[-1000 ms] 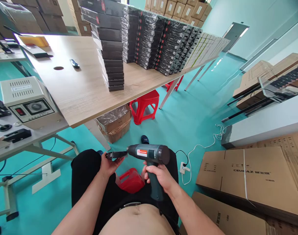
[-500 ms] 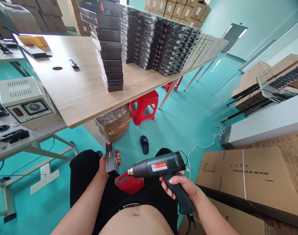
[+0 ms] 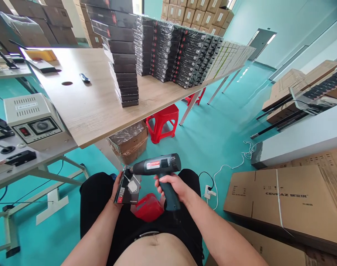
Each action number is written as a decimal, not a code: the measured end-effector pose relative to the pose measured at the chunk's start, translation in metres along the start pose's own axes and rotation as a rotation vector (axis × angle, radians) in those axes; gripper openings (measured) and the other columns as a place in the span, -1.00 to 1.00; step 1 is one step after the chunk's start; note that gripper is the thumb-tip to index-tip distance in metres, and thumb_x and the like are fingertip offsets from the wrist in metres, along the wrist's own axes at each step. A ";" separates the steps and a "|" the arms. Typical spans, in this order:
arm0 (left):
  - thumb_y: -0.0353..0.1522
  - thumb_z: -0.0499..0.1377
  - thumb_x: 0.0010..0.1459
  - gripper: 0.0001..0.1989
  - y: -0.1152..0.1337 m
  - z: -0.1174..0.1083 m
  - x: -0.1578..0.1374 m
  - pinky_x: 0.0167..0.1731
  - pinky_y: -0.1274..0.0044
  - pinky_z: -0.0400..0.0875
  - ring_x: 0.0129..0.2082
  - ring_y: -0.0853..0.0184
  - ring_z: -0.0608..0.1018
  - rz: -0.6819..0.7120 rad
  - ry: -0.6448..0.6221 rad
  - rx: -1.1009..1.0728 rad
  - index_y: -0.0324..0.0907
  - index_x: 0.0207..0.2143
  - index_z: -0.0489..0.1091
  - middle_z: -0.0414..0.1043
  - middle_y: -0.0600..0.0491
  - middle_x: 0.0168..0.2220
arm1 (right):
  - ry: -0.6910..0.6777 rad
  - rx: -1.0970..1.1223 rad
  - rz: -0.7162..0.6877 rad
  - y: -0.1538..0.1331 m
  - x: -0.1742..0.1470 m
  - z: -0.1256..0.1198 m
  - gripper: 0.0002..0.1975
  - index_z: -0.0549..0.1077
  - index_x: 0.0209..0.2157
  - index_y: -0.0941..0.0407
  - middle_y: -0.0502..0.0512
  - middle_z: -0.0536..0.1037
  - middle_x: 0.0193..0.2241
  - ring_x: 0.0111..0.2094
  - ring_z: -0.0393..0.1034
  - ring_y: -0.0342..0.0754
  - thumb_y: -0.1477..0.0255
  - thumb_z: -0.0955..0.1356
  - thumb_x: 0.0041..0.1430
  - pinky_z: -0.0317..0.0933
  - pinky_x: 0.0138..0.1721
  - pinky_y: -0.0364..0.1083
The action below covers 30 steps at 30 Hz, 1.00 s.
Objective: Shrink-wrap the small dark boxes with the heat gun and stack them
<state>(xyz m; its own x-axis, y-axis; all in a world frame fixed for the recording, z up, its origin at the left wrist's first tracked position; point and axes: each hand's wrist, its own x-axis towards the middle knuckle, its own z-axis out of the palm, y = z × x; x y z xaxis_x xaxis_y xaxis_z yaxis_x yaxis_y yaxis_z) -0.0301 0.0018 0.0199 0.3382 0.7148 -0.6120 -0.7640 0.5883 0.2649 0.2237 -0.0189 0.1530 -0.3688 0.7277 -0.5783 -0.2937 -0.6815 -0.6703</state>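
Observation:
My left hand (image 3: 116, 189) grips a flat black box (image 3: 127, 195) by its sides, above my left thigh. The box's printed face, with a white picture on it, is turned up towards me. In my right hand (image 3: 172, 183) is a dark green heat gun (image 3: 157, 164), held by its handle with my fingers wrapped round it. Its nozzle points left and lies over the far end of the box; whether it touches the box I cannot tell. Between my thighs is a red plastic stool (image 3: 148, 207), partly hidden.
Ahead stands a wooden table (image 3: 82, 114) bearing a tall stack of black boxes (image 3: 126, 79) and several film-wrapped stacks (image 3: 165, 51). A beige control unit (image 3: 37, 122) sits at left. Cartons (image 3: 279, 199) are piled at right. A power strip (image 3: 209, 193) with cords lies on the floor.
The heat gun has moved left and up, bringing its nozzle over the box. My left hand has turned the box so its broad printed face shows. A dark slipper on the floor is now hidden.

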 end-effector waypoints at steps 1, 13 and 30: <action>-0.12 0.10 0.17 -0.65 0.001 0.001 -0.001 -0.28 0.32 0.52 -0.30 0.12 0.62 0.047 0.028 -0.006 -0.19 -0.20 0.45 0.57 -0.05 -0.36 | -0.061 -0.049 0.028 -0.004 -0.005 0.003 -0.70 0.48 -0.24 0.23 0.12 0.55 -0.44 -0.51 0.43 -0.10 0.43 0.39 -0.08 0.26 -0.55 -0.16; -0.09 0.15 0.10 -0.58 -0.006 0.000 0.005 -0.36 0.27 0.51 -0.35 0.03 0.62 -0.150 -0.011 0.099 -0.23 -0.15 0.45 0.57 -0.12 -0.39 | -0.014 -0.188 -0.012 -0.010 -0.021 0.010 -0.69 0.48 -0.25 0.21 0.09 0.56 -0.45 -0.53 0.43 -0.11 0.39 0.40 -0.10 0.30 -0.54 -0.14; -0.72 0.17 -0.24 -0.58 -0.024 -0.012 0.028 -0.10 0.56 0.33 -0.16 0.26 0.49 0.493 0.080 0.634 -0.13 -0.36 0.51 0.49 0.08 -0.31 | 0.212 -0.306 -0.053 0.002 -0.028 -0.007 -0.73 0.50 -0.29 0.23 0.04 0.53 -0.60 -0.60 0.39 -0.13 0.41 0.40 -0.10 0.29 -0.57 -0.15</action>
<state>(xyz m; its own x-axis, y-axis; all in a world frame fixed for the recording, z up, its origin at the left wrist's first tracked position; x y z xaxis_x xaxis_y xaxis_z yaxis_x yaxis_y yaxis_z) -0.0090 0.0031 -0.0130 -0.0148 0.9331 -0.3593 -0.3497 0.3318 0.8761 0.2392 -0.0397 0.1648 -0.1599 0.7831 -0.6010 -0.0185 -0.6111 -0.7913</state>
